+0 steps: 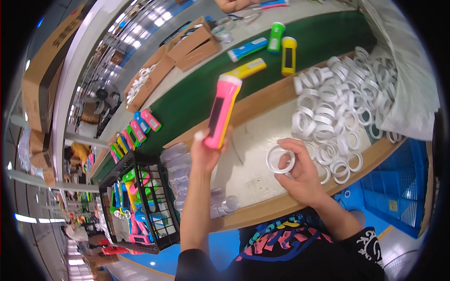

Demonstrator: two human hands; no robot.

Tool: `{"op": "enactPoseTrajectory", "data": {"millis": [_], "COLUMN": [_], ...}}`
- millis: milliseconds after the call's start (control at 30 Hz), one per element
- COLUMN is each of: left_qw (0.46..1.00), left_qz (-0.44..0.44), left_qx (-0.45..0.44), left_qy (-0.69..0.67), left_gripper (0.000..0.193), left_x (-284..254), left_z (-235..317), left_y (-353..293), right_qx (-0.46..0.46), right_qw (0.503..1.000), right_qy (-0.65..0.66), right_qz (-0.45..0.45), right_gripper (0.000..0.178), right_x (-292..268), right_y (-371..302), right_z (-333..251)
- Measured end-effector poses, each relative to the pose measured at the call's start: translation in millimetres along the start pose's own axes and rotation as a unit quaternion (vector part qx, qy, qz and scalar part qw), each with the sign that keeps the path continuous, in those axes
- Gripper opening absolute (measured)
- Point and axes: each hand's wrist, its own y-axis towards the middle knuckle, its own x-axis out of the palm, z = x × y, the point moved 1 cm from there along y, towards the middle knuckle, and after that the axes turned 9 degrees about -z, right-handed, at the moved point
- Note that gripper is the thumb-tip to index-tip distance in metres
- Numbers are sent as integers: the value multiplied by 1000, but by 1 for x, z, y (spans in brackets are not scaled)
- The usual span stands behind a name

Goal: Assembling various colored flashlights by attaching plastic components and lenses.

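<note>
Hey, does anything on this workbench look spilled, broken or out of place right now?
Nothing stands out. The left hand holds a pink flashlight body upright, the right hand holds a white ring, and the loose heap of white rings stays on the tray.

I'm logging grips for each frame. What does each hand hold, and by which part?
Left hand grips the pink torch by its lower end; right hand pinches a white ring at its rim.
</note>
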Motion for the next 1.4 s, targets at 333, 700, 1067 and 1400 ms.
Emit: {"op": "enactPoseTrajectory", "data": {"millis": [333, 700, 1067, 1400], "left_qw": [474, 762, 649, 491], "left_qz": [411, 374, -72, -187], "left_qx": [4, 105, 181, 138], "left_qy": [779, 518, 735, 840], "left_gripper": [56, 27, 37, 41], "left_x": [-200, -168, 55, 119], "left_z": [124, 147, 84, 78], "left_y": [54, 19, -87, -142], "right_qx": [3, 38, 23, -40], "right_qw": [990, 986, 994, 996], "right_qy": [-138, -158, -63, -37], "right_qz": [-38, -28, 90, 71], "right_gripper": [61, 61, 73, 73], "right_x": [24, 16, 9, 6], "right_y": [40, 43, 41, 27], "right_z": [30, 41, 31, 20]}}
